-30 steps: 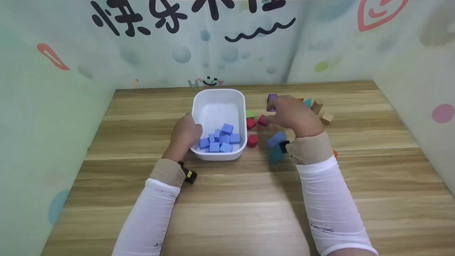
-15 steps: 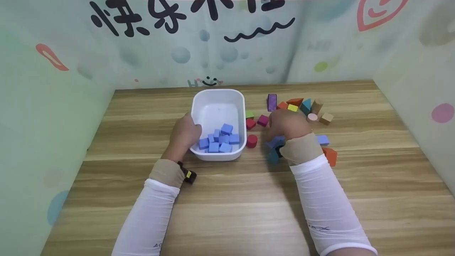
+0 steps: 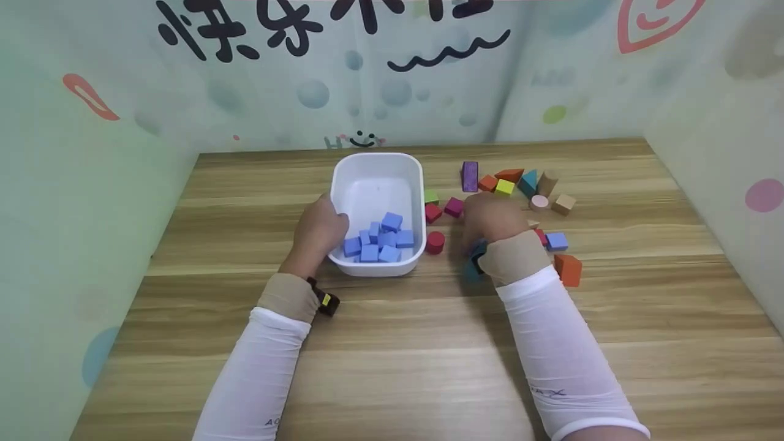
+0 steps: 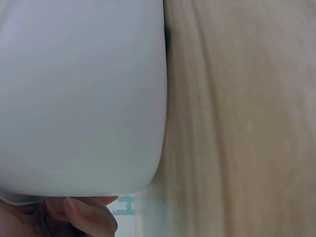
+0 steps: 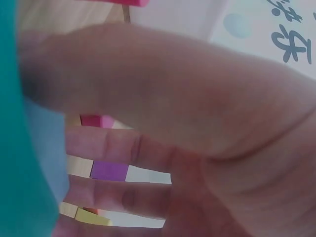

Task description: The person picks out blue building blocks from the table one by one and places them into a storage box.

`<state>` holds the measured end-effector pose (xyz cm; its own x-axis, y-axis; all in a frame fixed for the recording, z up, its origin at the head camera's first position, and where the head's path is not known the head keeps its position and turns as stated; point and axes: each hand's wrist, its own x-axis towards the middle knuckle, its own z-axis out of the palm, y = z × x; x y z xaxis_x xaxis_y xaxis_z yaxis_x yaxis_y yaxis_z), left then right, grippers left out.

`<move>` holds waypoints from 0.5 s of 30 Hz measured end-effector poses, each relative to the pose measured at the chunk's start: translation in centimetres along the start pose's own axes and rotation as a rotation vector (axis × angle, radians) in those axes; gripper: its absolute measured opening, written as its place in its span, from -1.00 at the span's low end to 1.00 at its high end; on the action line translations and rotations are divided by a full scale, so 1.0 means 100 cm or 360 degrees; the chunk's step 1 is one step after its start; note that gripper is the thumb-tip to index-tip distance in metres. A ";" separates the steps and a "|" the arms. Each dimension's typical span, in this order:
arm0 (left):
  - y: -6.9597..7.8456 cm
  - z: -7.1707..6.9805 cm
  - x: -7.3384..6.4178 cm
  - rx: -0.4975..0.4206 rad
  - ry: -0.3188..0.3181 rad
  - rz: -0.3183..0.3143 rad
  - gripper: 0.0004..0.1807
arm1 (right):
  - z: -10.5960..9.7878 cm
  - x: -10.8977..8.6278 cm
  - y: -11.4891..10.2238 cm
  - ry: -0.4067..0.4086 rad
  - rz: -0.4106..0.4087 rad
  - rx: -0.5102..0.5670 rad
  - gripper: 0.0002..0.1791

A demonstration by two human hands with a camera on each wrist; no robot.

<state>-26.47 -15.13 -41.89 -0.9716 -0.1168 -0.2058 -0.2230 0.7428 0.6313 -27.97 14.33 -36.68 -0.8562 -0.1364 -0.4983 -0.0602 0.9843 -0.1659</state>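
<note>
My left hand [image 3: 320,229] grips the near left side of a white plastic tub [image 3: 375,191], its thumb over the rim. Several light-blue blocks [image 3: 386,239] lie at the tub's near end. To the right of the tub, my right hand [image 3: 495,215] reaches down among loose blocks. In the right wrist view its thumb and fingers are around a light-blue block [image 5: 48,153], which the hand hides in the head view. A teal block [image 5: 22,187] stands very close to the right wrist camera, partly covering the blue one.
A red cylinder [image 3: 435,242], a red block [image 3: 433,213] and a magenta block [image 3: 454,207] lie near the tub. Behind the right hand are a purple block [image 3: 470,176] and a yellow block [image 3: 505,187]. An orange block [image 3: 568,270] and a blue block [image 3: 557,241] sit to the right.
My right hand has come back from near the purple and magenta blocks toward me, down over the light-blue block, which it now covers. The left hand and tub have stayed put.
</note>
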 end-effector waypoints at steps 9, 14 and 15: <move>0.000 0.000 0.000 -0.0025 0.0000 -0.0003 -0.36 | 0.001 0.000 0.002 0.0043 0.0029 0.0162 -0.63; 0.002 -0.001 0.000 -0.0031 -0.0018 -0.0031 -0.35 | 0.000 -0.002 0.004 0.0053 0.0041 0.0212 -0.67; 0.002 -0.001 0.000 -0.0027 -0.0020 -0.0036 -0.35 | 0.000 -0.002 0.005 0.0057 0.0038 0.0212 -0.67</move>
<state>-26.48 -15.04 -41.71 -0.9653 -0.1249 -0.2294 -0.2462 0.7286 0.6392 -27.77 14.82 -36.67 -0.8744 -0.1069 -0.4733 0.0269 0.9632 -0.2673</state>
